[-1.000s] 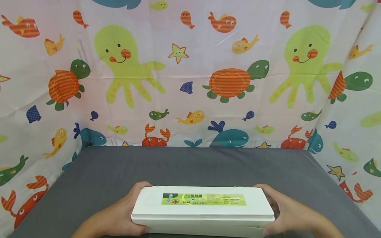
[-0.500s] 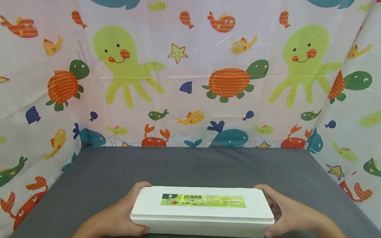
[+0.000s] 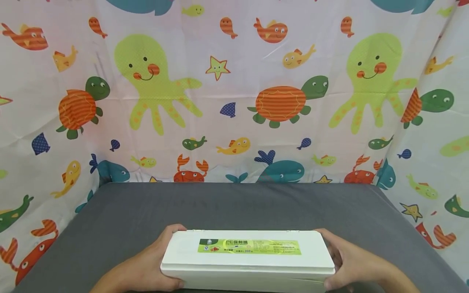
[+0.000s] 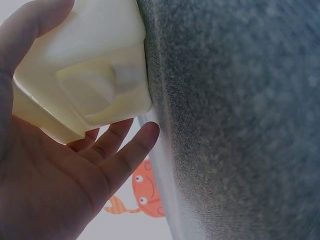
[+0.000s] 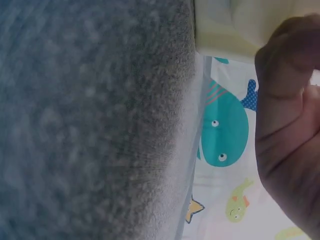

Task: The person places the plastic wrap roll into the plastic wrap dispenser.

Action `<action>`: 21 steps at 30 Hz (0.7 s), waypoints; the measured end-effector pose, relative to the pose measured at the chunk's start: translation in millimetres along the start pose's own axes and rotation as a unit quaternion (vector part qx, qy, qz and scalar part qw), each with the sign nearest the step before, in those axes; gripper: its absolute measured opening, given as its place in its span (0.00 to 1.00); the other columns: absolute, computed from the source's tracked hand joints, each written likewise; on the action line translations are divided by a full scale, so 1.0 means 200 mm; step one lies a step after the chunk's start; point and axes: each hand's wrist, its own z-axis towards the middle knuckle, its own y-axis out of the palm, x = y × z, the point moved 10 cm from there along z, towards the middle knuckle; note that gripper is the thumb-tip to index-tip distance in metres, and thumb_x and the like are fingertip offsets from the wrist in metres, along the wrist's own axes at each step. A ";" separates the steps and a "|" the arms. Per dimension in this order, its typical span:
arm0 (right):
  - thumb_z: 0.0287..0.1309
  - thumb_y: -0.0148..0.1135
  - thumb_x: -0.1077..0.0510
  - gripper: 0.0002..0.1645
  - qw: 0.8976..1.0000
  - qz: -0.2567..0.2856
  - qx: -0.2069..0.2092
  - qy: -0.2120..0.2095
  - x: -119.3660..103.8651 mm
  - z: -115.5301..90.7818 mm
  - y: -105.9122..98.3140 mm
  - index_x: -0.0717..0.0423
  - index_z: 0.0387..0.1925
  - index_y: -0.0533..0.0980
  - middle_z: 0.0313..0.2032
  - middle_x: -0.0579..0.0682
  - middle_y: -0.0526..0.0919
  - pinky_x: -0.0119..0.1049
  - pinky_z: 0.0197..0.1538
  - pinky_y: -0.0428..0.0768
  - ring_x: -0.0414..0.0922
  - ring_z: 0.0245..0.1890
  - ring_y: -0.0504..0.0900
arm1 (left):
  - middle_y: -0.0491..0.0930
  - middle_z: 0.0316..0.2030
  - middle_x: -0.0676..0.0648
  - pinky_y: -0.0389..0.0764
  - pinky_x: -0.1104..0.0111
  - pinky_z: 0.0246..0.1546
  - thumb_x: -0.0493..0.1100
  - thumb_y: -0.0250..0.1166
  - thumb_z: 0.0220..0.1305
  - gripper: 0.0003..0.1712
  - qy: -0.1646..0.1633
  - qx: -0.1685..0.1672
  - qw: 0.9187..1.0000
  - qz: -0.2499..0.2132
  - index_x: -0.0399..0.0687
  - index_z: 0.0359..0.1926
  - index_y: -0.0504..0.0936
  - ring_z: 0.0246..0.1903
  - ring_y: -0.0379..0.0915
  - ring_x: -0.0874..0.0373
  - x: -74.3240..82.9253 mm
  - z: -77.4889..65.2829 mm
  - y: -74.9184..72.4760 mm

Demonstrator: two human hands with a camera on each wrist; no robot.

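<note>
A long white cling film box (image 3: 220,261) with a green and yellow label (image 3: 249,246) lies lengthwise near the front of the grey surface, its lid down. My left hand (image 3: 148,264) grips its left end, thumb on the front face and fingers round the back corner. The opposite end is held by my right hand (image 3: 357,260), with the thumb at the lower front corner. The left wrist view shows the box's recessed end (image 4: 95,85) beside the palm. In the right wrist view, the curled hand (image 5: 287,110) covers part of the box (image 5: 225,35).
Grey cloth (image 3: 234,203) covers the flat surface under and behind the box. A white curtain (image 3: 227,122) printed with sea animals hangs at the back and along both sides.
The head view has shifted very slightly. Both hands keep their hold at the two ends, and the cling film box stays nearly where it was.
</note>
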 end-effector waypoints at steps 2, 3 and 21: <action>0.54 0.66 0.70 0.48 1.000 0.004 0.005 0.001 0.01 0.00 -0.01 0.61 0.70 0.49 0.47 0.70 0.79 0.34 0.25 0.80 0.58 0.36 0.86 | 0.66 0.60 0.43 0.74 0.65 0.47 0.44 0.81 0.46 0.58 0.001 -0.003 1.000 -0.011 0.53 0.70 0.50 0.51 0.72 0.52 0.00 0.00 0.00; 0.54 0.67 0.69 0.49 1.000 0.002 0.007 0.003 0.01 0.00 -0.01 0.60 0.70 0.49 0.49 0.70 0.78 0.37 0.29 0.82 0.59 0.38 0.85 | 0.66 0.60 0.43 0.74 0.65 0.47 0.43 0.80 0.46 0.58 0.001 -0.004 1.000 -0.014 0.54 0.70 0.50 0.51 0.72 0.51 0.00 0.00 0.00; 0.60 0.60 0.70 0.42 0.991 -0.076 0.054 -0.092 -0.15 0.05 0.01 0.58 0.74 0.57 0.62 0.67 0.66 0.46 0.47 0.81 0.54 0.53 0.78 | 0.64 0.62 0.43 0.75 0.64 0.47 0.46 0.77 0.54 0.54 -0.045 -0.015 0.998 -0.033 0.56 0.71 0.48 0.53 0.71 0.49 -0.03 0.00 0.03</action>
